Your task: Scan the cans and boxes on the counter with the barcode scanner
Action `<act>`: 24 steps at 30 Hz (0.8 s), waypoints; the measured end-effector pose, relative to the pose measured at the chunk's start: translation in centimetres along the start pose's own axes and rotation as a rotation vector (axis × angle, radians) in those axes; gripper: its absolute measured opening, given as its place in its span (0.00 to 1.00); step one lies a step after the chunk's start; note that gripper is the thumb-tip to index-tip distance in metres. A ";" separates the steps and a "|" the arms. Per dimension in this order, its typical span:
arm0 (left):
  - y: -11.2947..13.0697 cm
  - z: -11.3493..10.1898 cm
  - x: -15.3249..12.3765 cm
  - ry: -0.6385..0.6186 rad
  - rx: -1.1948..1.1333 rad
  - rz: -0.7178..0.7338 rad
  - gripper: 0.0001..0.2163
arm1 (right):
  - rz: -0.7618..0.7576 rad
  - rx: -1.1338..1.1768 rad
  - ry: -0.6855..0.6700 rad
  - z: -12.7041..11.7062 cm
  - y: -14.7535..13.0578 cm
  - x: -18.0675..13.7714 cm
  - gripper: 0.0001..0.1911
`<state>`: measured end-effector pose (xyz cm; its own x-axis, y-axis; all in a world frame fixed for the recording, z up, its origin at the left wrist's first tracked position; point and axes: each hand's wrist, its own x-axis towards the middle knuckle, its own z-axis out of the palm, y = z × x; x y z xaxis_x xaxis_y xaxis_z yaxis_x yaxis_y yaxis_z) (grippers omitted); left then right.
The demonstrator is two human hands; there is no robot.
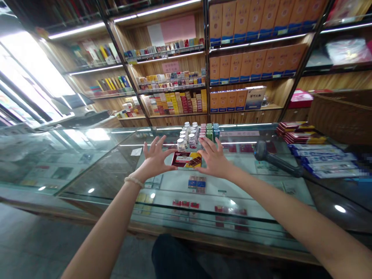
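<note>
A flat red and yellow box of chocolate point(186, 159) is between my two hands, face up over the glass counter. My left hand point(155, 159) grips its left end, thumb at the near corner and forefinger at the far one, other fingers spread. At the right end, my right hand point(216, 159) pinches the corners the same way. Whether the box rests on the glass or sits just above it I cannot tell. Right behind it stand rows of small white bottles point(192, 141), beside pink, green point(209, 133) and blue point(216, 132) ones.
A dark handheld scanner point(262, 152) lies on the glass counter point(241, 186) to the right, with its cable trailing. Beyond it are stacked red boxes point(299, 135), blue-white packets point(328, 161) and a brown basket point(343, 116). Stocked shelves point(177, 89) line the back.
</note>
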<state>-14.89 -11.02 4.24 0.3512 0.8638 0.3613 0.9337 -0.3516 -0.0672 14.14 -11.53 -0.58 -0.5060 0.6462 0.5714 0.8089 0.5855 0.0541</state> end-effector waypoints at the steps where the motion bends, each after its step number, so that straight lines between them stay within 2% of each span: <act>1: -0.2 0.2 0.1 -0.029 -0.009 -0.017 0.33 | 0.006 0.009 -0.012 0.4 0.0 0.2 0.36; 10: -1.4 2.1 1.7 -0.179 -0.074 -0.080 0.33 | 0.089 0.044 -0.085 2.4 -0.2 1.2 0.35; 24: -2.0 3.7 2.1 -0.259 -0.095 -0.103 0.34 | 0.161 0.091 -0.170 3.6 -0.7 0.9 0.37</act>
<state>-15.76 -7.18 1.65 0.2723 0.9558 0.1112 0.9590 -0.2790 0.0495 12.05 -9.57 -3.01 -0.4224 0.8031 0.4202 0.8567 0.5052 -0.1043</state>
